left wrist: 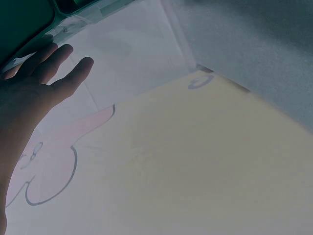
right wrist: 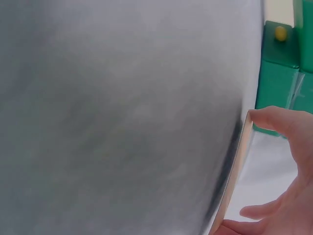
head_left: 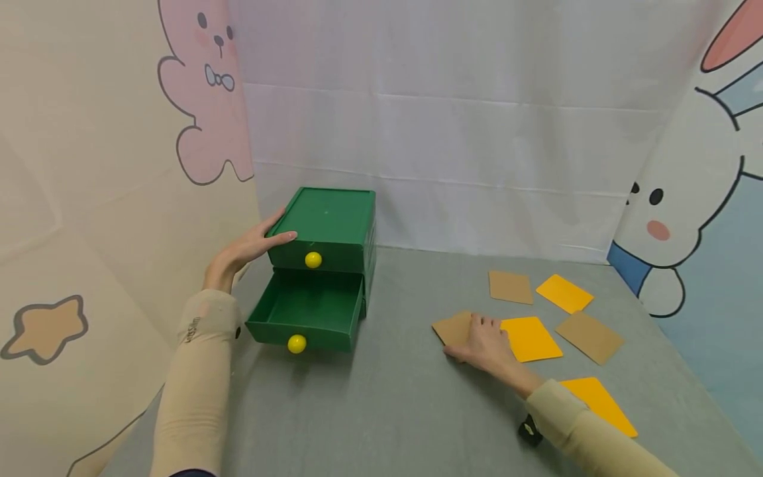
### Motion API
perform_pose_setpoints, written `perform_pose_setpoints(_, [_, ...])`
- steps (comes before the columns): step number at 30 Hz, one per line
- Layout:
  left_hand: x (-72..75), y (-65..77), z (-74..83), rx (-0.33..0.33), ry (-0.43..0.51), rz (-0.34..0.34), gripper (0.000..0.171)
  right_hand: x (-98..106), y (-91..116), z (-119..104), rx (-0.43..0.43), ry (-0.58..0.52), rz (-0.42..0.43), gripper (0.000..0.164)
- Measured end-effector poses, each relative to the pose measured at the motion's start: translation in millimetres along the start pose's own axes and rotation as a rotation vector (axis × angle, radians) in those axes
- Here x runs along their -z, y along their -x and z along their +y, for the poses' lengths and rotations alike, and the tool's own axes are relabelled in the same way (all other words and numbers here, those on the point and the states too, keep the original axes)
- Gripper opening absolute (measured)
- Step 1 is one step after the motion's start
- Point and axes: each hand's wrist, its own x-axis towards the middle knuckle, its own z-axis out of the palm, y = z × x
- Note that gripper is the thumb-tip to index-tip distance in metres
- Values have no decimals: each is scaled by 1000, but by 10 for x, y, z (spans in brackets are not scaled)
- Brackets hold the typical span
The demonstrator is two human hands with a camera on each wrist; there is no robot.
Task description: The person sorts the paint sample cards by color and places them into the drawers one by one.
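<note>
My left hand rests on the near left corner of a green drawer cabinet, thumb over the top edge. Its fingers look straight in the left wrist view, beside the cabinet's side. The lower drawer is pulled out and its inside is bare; the upper drawer is closed. On the right, my right hand grips a brown cardboard square by its edges. The right wrist view shows that square nearly edge-on, between thumb and fingers, low over the grey tabletop. Part of it is hidden under the hand.
Beside the right hand lie a yellow card, another yellow card farther back and a third yellow card partly behind the right sleeve. Two more brown squares, one at the back and one rightward, lie nearby. Printed curtains enclose the table.
</note>
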Motion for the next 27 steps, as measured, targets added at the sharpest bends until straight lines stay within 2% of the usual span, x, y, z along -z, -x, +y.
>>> perform_pose_setpoints(6, [-5,-70,-95,-3,-9,16,86,110,-12,-226,49,-37,7,91])
perform_pose_setpoints(11, [-13,-91,-112,-4,-8,17,86,234,-34,-467,99,-73,12,93])
perform_pose_setpoints(14, [-17,-4,12,-2,4,7,86,306,-54,-618,134,-81,9,93])
perform_pose_setpoints(18, [-17,12,36,0,17,1,86,398,-74,-812,175,-87,1,92])
perform_pose_setpoints(21, [-19,-83,-92,-4,16,11,87,469,-84,-947,214,-106,2,90])
perform_pose_setpoints(27, [-25,-130,-139,-22,12,19,86,596,-102,-1211,292,-137,8,86])
